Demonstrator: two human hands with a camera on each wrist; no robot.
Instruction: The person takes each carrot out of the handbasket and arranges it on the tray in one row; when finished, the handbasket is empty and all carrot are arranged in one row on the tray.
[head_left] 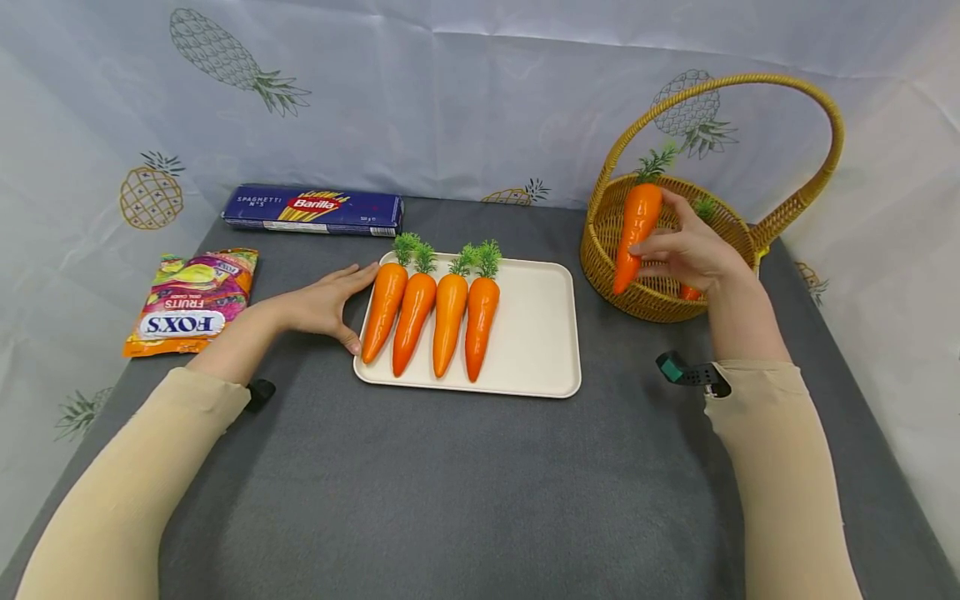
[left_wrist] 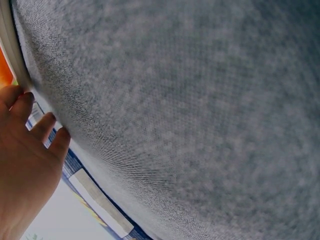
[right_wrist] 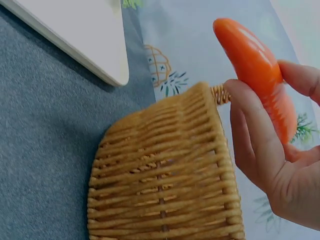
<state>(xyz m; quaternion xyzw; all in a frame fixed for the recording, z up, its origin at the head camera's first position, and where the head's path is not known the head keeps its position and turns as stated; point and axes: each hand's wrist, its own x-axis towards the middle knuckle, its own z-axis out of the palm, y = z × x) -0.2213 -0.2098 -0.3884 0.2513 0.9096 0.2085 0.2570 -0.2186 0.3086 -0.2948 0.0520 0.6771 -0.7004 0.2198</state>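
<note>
My right hand (head_left: 686, 246) pinches an orange toy carrot (head_left: 638, 229) with a green top, held upright over the wicker basket (head_left: 660, 304). In the right wrist view, thumb and fingers close around that carrot (right_wrist: 255, 60), above the basket's rim. Another carrot (head_left: 690, 292) lies inside the basket, partly hidden by the hand. At the left edge of the cream tray (head_left: 532, 333), my left hand (head_left: 318, 304) rests with fingers spread. Several carrots (head_left: 447, 325) lie side by side on the tray's left part, their tops toward the back.
A blue spaghetti box (head_left: 313, 210) lies at the back left. In front of it is a bag of fruit candy (head_left: 193, 302). The basket's tall arched handle (head_left: 832, 137) rises at the right. A pineapple-print cloth (head_left: 465, 100) hangs behind the grey table (head_left: 465, 492).
</note>
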